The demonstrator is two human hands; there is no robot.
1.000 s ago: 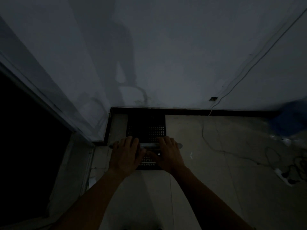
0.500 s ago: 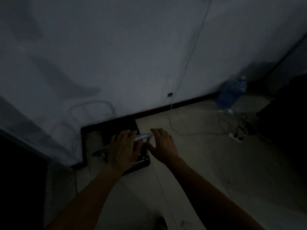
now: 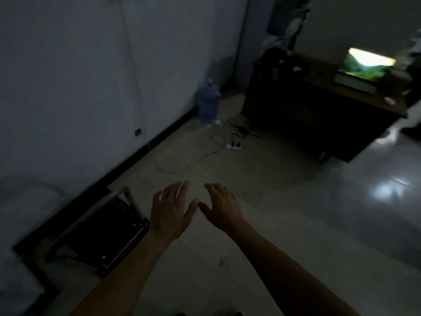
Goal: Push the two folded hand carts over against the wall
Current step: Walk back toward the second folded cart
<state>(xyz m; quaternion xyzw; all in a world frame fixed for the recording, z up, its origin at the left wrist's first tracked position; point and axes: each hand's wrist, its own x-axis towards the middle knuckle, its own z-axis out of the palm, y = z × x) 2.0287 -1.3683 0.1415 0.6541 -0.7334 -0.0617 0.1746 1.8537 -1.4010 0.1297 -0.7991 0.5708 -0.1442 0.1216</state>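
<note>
The room is dim. A folded hand cart (image 3: 107, 231), black deck with a grey tube handle, lies flat on the floor at lower left, close to the white wall (image 3: 68, 87) and its dark baseboard. I cannot make out a second cart. My left hand (image 3: 170, 209) hovers just right of the cart, fingers spread, touching nothing. My right hand (image 3: 222, 207) is beside it over bare floor, also spread and empty.
A blue water jug (image 3: 208, 102) stands by the wall farther along. A white power strip (image 3: 233, 146) and loose cables lie on the tiles near it. A dark wooden desk (image 3: 319, 115) with a lit screen (image 3: 364, 65) fills the upper right.
Both hands have come off the cart's handle and moved to its right. My view has swung right, bringing the desk and jug into sight.
</note>
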